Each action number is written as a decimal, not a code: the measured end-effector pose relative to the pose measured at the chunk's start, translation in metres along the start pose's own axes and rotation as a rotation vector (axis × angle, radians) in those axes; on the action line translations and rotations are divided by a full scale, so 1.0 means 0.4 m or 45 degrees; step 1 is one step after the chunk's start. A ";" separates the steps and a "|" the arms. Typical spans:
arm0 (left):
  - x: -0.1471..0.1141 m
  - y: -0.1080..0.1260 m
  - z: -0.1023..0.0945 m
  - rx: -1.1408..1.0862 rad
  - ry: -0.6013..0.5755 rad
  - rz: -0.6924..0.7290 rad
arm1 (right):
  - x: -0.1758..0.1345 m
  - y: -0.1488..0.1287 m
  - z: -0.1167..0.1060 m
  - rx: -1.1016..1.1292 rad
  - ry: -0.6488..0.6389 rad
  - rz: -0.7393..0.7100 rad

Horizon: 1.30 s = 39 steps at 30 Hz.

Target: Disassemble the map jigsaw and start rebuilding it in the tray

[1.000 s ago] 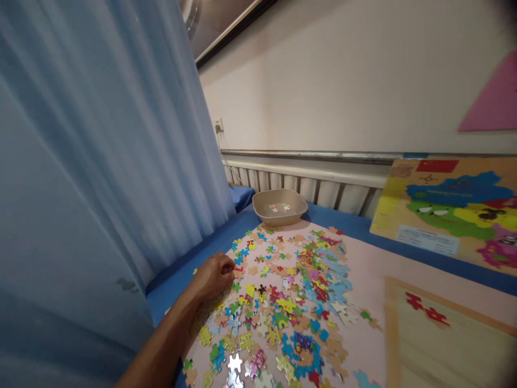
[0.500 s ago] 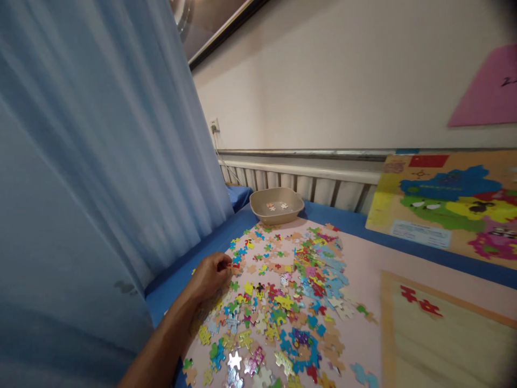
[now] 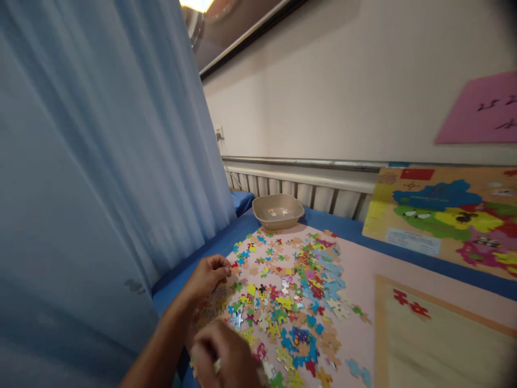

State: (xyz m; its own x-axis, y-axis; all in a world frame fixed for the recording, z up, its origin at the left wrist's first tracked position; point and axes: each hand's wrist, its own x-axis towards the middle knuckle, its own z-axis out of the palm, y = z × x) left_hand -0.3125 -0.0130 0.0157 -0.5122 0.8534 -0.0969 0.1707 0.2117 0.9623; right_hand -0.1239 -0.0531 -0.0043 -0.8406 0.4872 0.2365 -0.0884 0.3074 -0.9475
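My left hand (image 3: 208,277) is at the left edge of the spread of puzzle pieces. Its thumb and forefinger are pinched at the edge of a red-and-orange puzzle piece (image 3: 234,265). Low in the view is my right hand (image 3: 226,353), blurred, with its fingers curled over the near pieces; what it holds, if anything, cannot be made out. Loose puzzle pieces (image 3: 285,302) of many colours lie around both hands on a pale pink sheet (image 3: 359,258). A joined blue cluster with purple (image 3: 301,345) lies right of my right hand.
A beige basin (image 3: 278,221) with several pieces inside stands at the far end. To the right lies a puzzle frame (image 3: 382,323) with two red pieces (image 3: 412,304). A colourful map board (image 3: 440,210) leans by the radiator (image 3: 315,191). A blue curtain (image 3: 121,134) hangs at left.
My right hand has come into view at the bottom. My left hand stays at the same red-and-orange piece, its fingers slightly shifted. The camera view has tilted up a little.
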 end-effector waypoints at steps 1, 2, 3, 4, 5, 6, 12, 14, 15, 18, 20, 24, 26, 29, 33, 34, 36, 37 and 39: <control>-0.015 0.013 0.001 -0.030 -0.018 -0.005 | 0.014 0.002 -0.030 0.064 0.276 0.080; -0.030 0.025 0.003 -0.056 -0.039 -0.003 | 0.025 0.004 -0.061 0.161 0.537 0.191; -0.045 0.036 0.007 -0.075 -0.065 0.007 | 0.034 0.006 -0.092 0.243 0.744 0.316; -0.060 0.045 0.013 -0.088 -0.091 0.028 | 0.038 0.008 -0.120 0.290 0.896 0.425; -0.075 0.052 0.021 -0.097 -0.118 0.054 | 0.037 0.008 -0.145 0.308 0.957 0.466; -0.089 0.058 0.032 -0.101 -0.150 0.079 | 0.033 0.006 -0.165 0.334 0.943 0.486; -0.169 0.077 0.131 -0.093 -0.376 0.137 | -0.038 -0.023 -0.203 0.565 0.724 0.459; -0.191 0.085 0.165 -0.151 -0.427 0.119 | -0.067 -0.026 -0.209 0.587 0.770 0.437; -0.200 0.090 0.181 -0.186 -0.438 0.114 | -0.081 -0.026 -0.214 0.594 0.798 0.434; -0.217 0.113 0.227 -0.276 -0.457 0.115 | -0.123 -0.023 -0.237 0.626 0.854 0.433; -0.220 0.127 0.257 -0.307 -0.481 0.122 | -0.146 -0.018 -0.252 0.651 0.887 0.454; -0.218 0.126 0.314 -0.328 -0.509 0.163 | -0.165 0.010 -0.261 0.653 1.024 0.407; -0.214 0.105 0.337 -0.366 -0.491 0.195 | -0.158 0.037 -0.253 0.652 1.040 0.324; -0.206 0.067 0.356 -0.452 -0.377 0.208 | -0.132 0.083 -0.236 0.580 1.110 0.213; -0.204 0.041 0.354 -0.348 -0.213 0.161 | -0.111 0.125 -0.217 0.443 1.225 0.162; -0.205 0.041 0.352 -0.323 -0.185 0.142 | -0.112 0.129 -0.215 0.398 1.227 0.182; -0.209 0.042 0.354 -0.299 -0.124 0.114 | -0.118 0.131 -0.216 0.328 1.212 0.234; -0.210 0.044 0.357 -0.297 -0.094 0.105 | -0.121 0.132 -0.218 0.310 1.201 0.253; -0.214 0.046 0.364 -0.294 -0.069 0.083 | -0.123 0.138 -0.220 0.295 1.190 0.272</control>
State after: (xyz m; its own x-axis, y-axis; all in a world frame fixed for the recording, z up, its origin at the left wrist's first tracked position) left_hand -0.1430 -0.0127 0.0047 -0.4595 0.8873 -0.0398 0.0020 0.0458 0.9989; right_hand -0.0405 0.0118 -0.0494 -0.0993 0.9944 0.0358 -0.1698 0.0185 -0.9853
